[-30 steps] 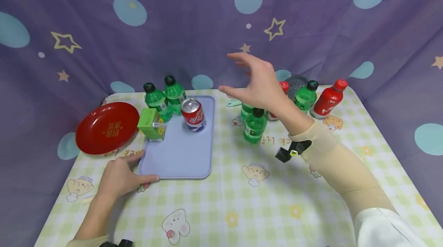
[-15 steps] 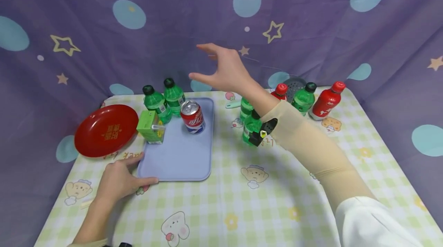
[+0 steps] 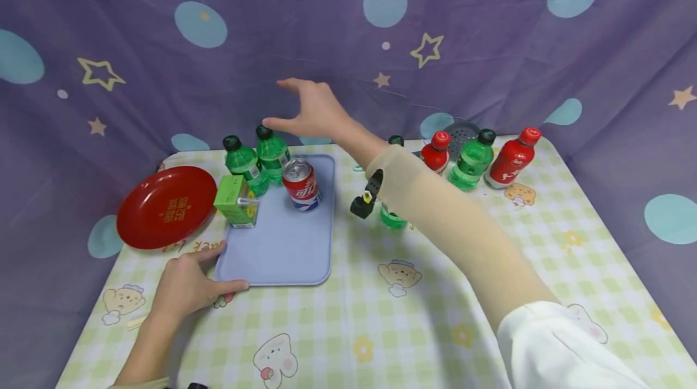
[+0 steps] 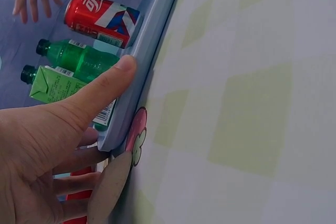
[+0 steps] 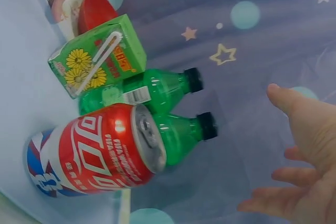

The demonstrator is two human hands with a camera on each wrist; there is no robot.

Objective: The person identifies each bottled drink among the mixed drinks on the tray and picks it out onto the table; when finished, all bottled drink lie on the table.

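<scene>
My left hand [image 3: 187, 283] rests at the near left corner of a blue tray [image 3: 278, 256], its thumb along the front edge and its fingers at the left side. On the tray stand a red soda can [image 3: 302, 186] and a green juice box [image 3: 235, 201] with a straw on its face. Two green soda bottles [image 3: 272, 150] with black caps stand at the tray's far left. Above them my right hand [image 3: 313, 111] hangs in the air, thumb and fingers spread, holding nothing. The right wrist view shows this hand [image 5: 310, 156] apart from the bottle caps.
Left of the tray leans a red plate [image 3: 166, 213]. At the back right stand a red-capped bottle [image 3: 435, 153], a green bottle [image 3: 471, 162], a red bottle [image 3: 512, 159] and a dark perforated utensil [image 3: 463, 135]. My right forearm partly covers another green bottle [image 3: 393, 218]. A purple curtain [image 3: 245, 74] hangs behind.
My right hand has moved left through the air, from beside the right-hand bottles to above the bottles on the tray. The left hand has stayed at the tray's corner.
</scene>
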